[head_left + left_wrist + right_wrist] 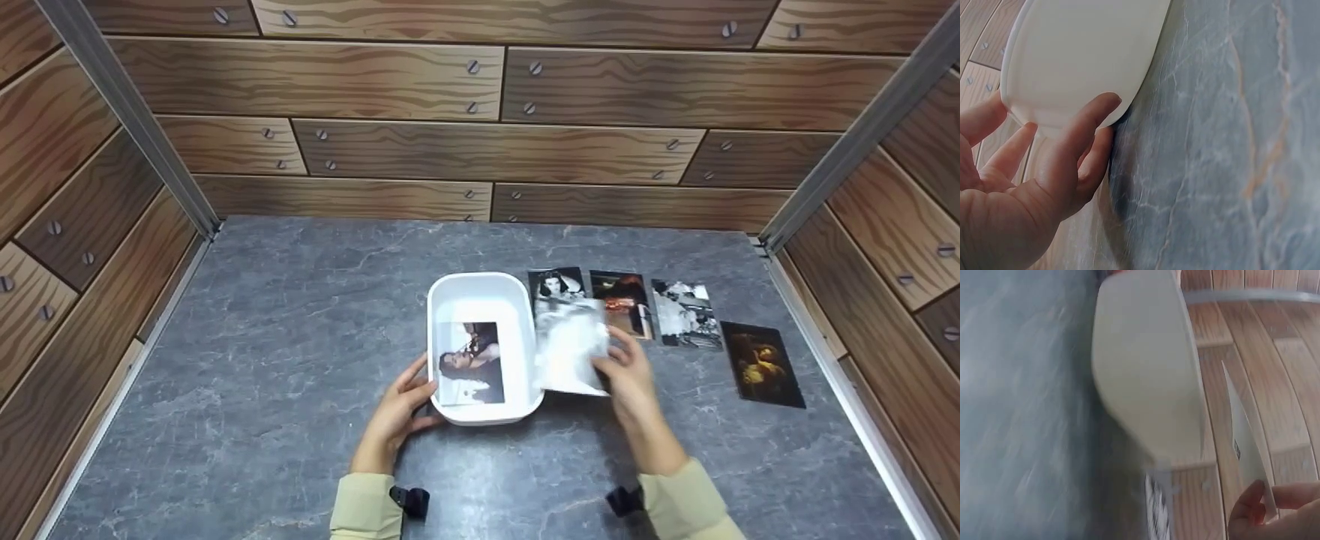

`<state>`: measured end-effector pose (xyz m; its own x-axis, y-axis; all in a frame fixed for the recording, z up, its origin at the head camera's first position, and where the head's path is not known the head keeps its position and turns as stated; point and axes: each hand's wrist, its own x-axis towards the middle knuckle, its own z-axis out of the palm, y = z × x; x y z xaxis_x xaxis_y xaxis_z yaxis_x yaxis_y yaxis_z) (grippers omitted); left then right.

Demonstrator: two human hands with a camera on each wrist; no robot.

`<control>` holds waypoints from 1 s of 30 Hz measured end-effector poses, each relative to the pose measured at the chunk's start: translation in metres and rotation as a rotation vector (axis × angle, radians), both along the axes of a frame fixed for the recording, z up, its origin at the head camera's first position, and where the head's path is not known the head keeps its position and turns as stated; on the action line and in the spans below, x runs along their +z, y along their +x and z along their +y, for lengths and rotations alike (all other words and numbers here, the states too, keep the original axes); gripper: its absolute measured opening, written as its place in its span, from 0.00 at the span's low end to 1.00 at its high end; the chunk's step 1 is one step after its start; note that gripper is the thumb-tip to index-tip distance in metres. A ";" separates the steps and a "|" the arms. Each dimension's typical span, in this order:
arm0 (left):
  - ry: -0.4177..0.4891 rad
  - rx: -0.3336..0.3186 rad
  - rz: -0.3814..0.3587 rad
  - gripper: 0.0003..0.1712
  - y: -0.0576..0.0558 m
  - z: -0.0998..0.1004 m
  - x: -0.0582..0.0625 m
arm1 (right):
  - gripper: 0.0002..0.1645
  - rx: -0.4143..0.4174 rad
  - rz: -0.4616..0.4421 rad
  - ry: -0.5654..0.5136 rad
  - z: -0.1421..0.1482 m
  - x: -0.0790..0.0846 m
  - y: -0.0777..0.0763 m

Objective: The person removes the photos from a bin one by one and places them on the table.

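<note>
A white plastic tub [471,301] stands on the grey marbled table, with a color photo print [471,364] lying inside it. My left hand [399,409] holds the tub by its near left corner; in the left wrist view the thumb and fingers of this hand [1044,163] lie against the tub's outer wall [1089,50]. Between thumb and fingers, my right hand [631,375] pinches another photo print [571,351] by its right edge. Glare and blur wash out its picture. It hangs beside the tub's right rim and overlaps a black-and-white print [555,283] behind it.
To the right lie a dark reddish print [621,302], a black-and-white print [685,313] and, nearer the right wall, a dark print with golden figures [762,365]. Wood-patterned panels [420,150] close off the back and both sides of the table.
</note>
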<state>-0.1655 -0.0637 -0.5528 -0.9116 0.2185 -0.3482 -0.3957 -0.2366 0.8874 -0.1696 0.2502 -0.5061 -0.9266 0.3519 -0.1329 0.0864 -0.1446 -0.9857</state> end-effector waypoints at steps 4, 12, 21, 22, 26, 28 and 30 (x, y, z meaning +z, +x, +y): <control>-0.004 0.002 -0.007 0.37 0.000 0.000 -0.001 | 0.35 -0.028 -0.030 0.018 0.027 -0.012 0.009; 0.006 -0.001 0.005 0.37 0.001 0.001 0.000 | 0.38 0.071 -0.201 0.166 0.056 -0.038 0.024; 0.015 -0.009 0.010 0.37 -0.001 0.001 0.001 | 0.36 0.122 -0.237 0.235 0.054 -0.049 0.021; 0.014 -0.008 0.008 0.37 -0.001 0.001 0.001 | 0.35 0.124 -0.239 0.244 0.053 -0.049 0.021; 0.004 -0.004 0.004 0.37 0.000 0.001 0.001 | 0.32 0.114 -0.254 0.285 0.052 -0.047 0.021; 0.000 -0.004 0.004 0.37 -0.001 0.000 0.000 | 0.30 0.107 -0.267 0.300 0.051 -0.045 0.022; 0.000 -0.007 0.009 0.37 -0.001 -0.001 0.000 | 0.29 0.117 -0.281 0.315 0.051 -0.042 0.023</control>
<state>-0.1665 -0.0642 -0.5530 -0.9133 0.2245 -0.3398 -0.3890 -0.2339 0.8911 -0.1463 0.3009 -0.5486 -0.9060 0.3101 -0.2882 0.3552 0.1864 -0.9160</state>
